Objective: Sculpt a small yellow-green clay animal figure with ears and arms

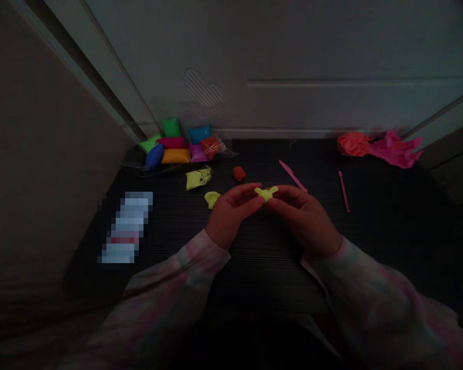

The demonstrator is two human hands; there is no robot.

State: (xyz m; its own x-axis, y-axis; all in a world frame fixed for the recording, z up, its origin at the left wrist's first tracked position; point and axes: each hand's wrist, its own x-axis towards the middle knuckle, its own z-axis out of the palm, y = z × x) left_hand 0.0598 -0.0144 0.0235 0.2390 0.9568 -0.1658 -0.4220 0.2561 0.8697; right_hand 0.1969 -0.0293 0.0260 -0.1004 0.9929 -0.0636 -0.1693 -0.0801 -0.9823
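A small yellow clay figure with two ear-like tips is held between both hands above the dark table. My left hand pinches its left side between thumb and fingers. From the other side my right hand grips it the same way. Just left of my left hand lies a flat piece of yellow clay. Behind it are an opened yellow packet and a small red-orange lump of clay. The undersides of the figure and some fingertips are hidden.
A clear bag of colourful clay packets lies at the back left, with a phone nearer at left. Beyond my right hand are a pink plastic knife and a thin pink tool. Crumpled orange and pink items rest back right.
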